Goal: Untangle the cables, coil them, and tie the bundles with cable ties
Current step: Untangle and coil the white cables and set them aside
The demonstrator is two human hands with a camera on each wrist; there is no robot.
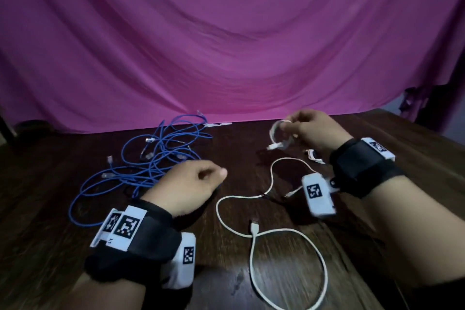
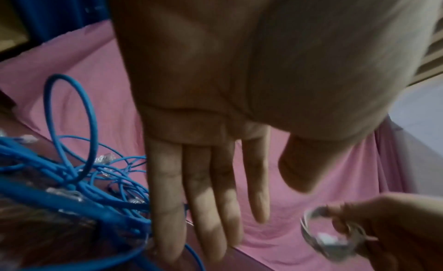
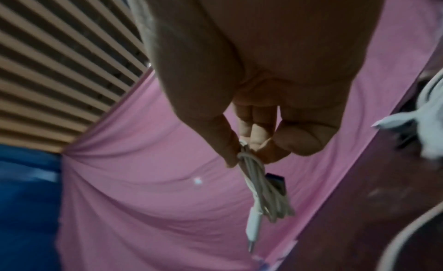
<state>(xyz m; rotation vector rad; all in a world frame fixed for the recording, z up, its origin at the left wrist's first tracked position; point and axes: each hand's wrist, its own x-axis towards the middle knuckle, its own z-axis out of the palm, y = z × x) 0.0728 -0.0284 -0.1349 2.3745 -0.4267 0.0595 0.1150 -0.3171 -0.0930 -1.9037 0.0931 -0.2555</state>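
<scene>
Pinching a small coiled white charging cable (image 1: 280,136) by its top, the right hand (image 1: 308,131) holds it above the dark wooden table (image 1: 402,143). The left hand (image 2: 203,170), fingers straight, holds nothing. Light and springy, the coil likely needs gripping across its bunched strands.

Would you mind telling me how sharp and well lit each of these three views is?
Head view: dim, the right hand and its coiled white cable motion-smeared, blue cables fairly sharp, straight edges bowed. Left wrist view: the left hand soft and shadowed, blue cables blurred. Right wrist view: dark palm, coiled white cable soft, the table streaked.
</scene>
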